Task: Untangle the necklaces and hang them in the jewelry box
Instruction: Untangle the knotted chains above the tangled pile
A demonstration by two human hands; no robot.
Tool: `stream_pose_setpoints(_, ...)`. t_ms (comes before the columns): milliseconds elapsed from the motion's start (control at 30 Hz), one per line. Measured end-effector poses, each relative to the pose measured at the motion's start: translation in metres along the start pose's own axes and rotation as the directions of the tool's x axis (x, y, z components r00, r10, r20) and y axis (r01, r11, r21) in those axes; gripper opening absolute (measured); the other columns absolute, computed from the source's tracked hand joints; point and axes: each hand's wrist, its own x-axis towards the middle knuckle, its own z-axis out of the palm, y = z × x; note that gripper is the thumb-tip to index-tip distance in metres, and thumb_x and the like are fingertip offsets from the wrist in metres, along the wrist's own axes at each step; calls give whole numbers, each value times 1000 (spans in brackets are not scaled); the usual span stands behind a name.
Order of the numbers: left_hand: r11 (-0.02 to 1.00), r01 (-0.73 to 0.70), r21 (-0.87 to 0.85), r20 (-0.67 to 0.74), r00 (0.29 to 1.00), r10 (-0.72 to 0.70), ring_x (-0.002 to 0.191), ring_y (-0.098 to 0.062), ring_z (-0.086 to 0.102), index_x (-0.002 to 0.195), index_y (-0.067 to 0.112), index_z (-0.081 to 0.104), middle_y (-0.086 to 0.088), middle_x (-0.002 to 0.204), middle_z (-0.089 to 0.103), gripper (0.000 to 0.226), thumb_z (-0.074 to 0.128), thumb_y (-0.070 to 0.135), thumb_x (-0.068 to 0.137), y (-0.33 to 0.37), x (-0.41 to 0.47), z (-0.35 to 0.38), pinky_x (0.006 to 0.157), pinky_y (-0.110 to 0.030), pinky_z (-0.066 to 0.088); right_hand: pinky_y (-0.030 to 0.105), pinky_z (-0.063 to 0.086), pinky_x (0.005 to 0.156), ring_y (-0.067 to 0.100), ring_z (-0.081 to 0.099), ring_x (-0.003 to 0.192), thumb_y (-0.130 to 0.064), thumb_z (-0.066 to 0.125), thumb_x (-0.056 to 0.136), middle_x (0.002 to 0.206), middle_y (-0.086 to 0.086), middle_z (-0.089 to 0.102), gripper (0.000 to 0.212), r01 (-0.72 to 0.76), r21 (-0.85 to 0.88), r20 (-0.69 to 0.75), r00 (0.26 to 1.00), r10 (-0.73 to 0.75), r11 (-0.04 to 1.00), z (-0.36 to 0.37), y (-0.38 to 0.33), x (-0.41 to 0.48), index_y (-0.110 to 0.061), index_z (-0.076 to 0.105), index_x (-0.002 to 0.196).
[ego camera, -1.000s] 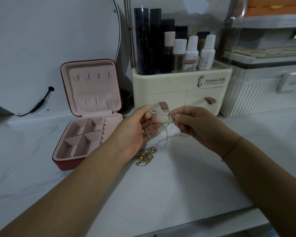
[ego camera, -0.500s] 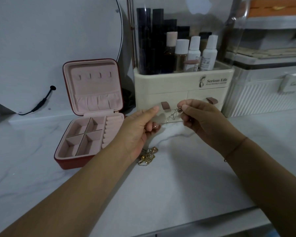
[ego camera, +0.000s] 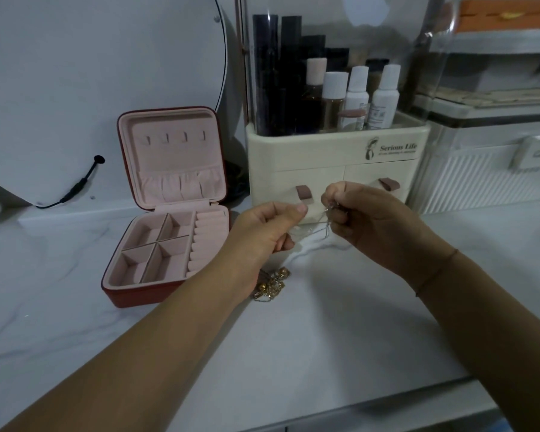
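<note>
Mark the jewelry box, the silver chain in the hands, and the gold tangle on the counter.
jewelry box point(ego camera: 175, 160), head view, pink lining of the open lid.
silver chain point(ego camera: 312, 230), head view, slack strand at mid-span.
gold tangle point(ego camera: 272, 286), head view, middle of the heap.

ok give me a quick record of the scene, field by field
left hand: pinches silver chain
right hand: pinches the same chain, above the counter
gold necklaces: tangled heap on counter, under left hand
box: open, left of hands
hooks: four in lid, nothing hung yet
organizer: behind hands, holds bottles
</note>
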Motion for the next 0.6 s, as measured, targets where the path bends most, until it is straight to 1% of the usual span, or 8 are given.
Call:
stream_pose_setpoints(67, 997, -18, 73, 23, 1000, 16, 50, -9, 43, 90, 11, 71, 9, 42, 41, 18, 70, 27, 81, 0, -1, 1, 72, -28, 45, 17, 34, 55, 9, 35, 60, -13, 56, 84, 66, 1, 41, 10, 11, -25, 6, 1000, -11, 1000, 1, 1, -1, -10, 64, 82)
stream_pose_setpoints(133, 990, -51, 131, 48, 998, 45, 52, -6, 48, 90, 15, 73, 8, 51, 52, 18, 72, 28, 79, -1, -2, 3, 69, -24, 46, 16, 35, 54, 11, 31, 59, -13, 66, 84, 63, 2, 39, 5, 27, -36, 9, 1000, -26, 999, 3, 1, -1, -13, 70, 82)
stream_pose_setpoints(233, 978, -128, 162, 62, 991, 119, 70, -3, 59, 87, 22, 74, -1, 82, 69, 12, 76, 24, 75, 0, -5, 5, 70, -13, 48, 18, 28, 54, 19, 21, 60, -20, 66, 75, 65, 9, 40, 11, 47, -52, 28, 999, -45, 998, 5, -1, -2, -13, 72, 82)
stream_pose_setpoints(333, 947, -199, 252, 31, 980, 198, 90, -8, 60, 85, 34, 72, -1, 103, 67, 17, 79, 27, 71, 0, -6, 6, 74, -9, 46, 27, 20, 57, 26, 16, 63, -20, 66, 76, 82, 22, 42, 14, 58, -95, 54, 997, -53, 994, 7, -1, -3, -10, 71, 84)
stream_pose_setpoints(400, 937, -228, 266, 24, 973, 230, 93, -6, 61, 81, 34, 72, 2, 103, 67, 14, 79, 27, 72, 0, -6, 5, 79, -13, 48, 28, 18, 57, 24, 17, 61, -22, 68, 75, 82, 22, 42, 15, 60, -116, 63, 997, -53, 991, 7, 0, -3, -10, 72, 84)
stream_pose_setpoints(467, 940, -239, 243, 25, 970, 240, 91, -7, 65, 84, 26, 74, 1, 97, 70, 11, 78, 25, 73, 1, -5, 6, 80, -18, 51, 26, 19, 54, 19, 20, 58, -21, 68, 74, 78, 17, 46, 15, 59, -127, 50, 997, -53, 990, 7, 0, -3, -10, 72, 82)
stream_pose_setpoints(533, 949, -241, 204, 23, 970, 241, 81, -5, 67, 87, 17, 75, 2, 87, 73, 11, 76, 21, 76, 0, -6, 6, 74, -15, 50, 26, 19, 54, 17, 23, 57, -21, 67, 73, 75, 16, 47, 15, 56, -136, 45, 998, -51, 989, 7, 1, -2, -9, 73, 82)
stream_pose_setpoints(600, 951, -246, 187, 5, 968, 249, 77, -2, 66, 86, 16, 75, 4, 81, 74, 8, 74, 18, 79, 0, -6, 7, 71, -11, 48, 29, 17, 55, 20, 19, 58, -22, 68, 73, 73, 14, 45, 15, 59, -135, 37, 998, -55, 989, 5, 2, -2, -11, 74, 82)
